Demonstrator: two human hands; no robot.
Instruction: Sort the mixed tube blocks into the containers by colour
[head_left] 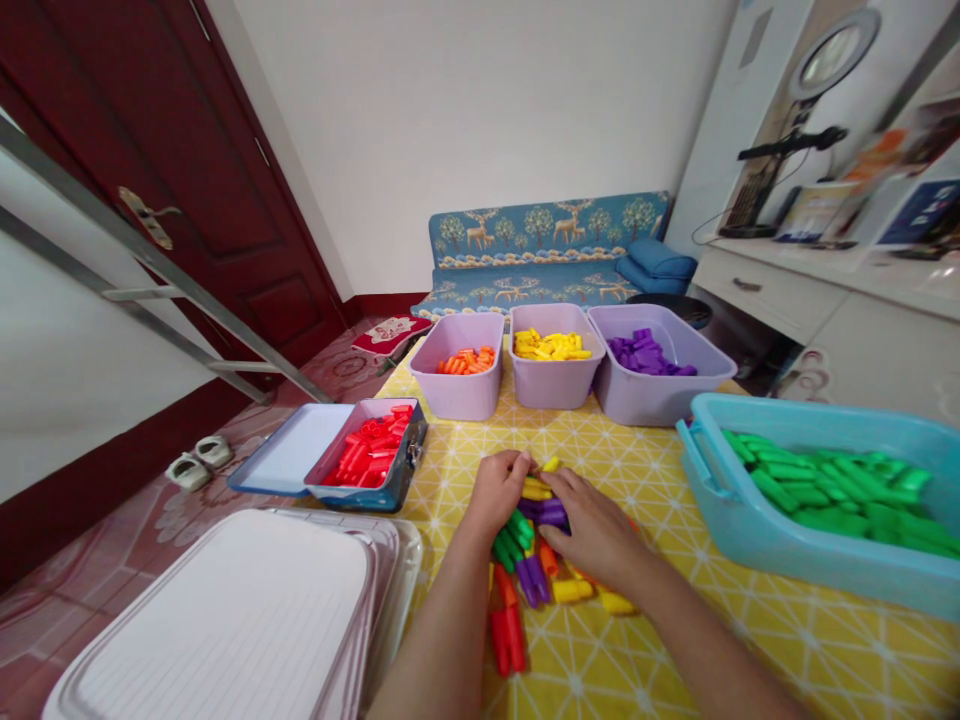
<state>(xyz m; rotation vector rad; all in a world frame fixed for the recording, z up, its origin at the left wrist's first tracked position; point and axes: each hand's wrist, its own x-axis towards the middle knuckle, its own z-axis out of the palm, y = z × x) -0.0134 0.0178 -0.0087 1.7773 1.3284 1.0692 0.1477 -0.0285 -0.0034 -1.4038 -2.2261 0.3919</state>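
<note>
A pile of tube-shaped plastic pieces lies on the yellow patterned tablecloth between my hands. My left hand [496, 492] is curled at the pile's left side, above green pieces [513, 538]; what its fingers hold is hidden. My right hand [596, 525] reaches over the right side with index finger and thumb apart, around purple pieces [547, 513]. Between the fingertips of both hands, a small yellow piece [551, 464] shows. Closer to me lie red pieces [508, 640], an orange piece [549, 560] and a yellow piece [572, 591].
Behind the pile stand lilac bins of orange [456, 400], yellow [556, 390] and purple pieces [637, 398]. A turquoise tub [817, 560] with green pieces is at right. At left are an open tin [397, 490] of red pieces and stacked white lids [225, 610].
</note>
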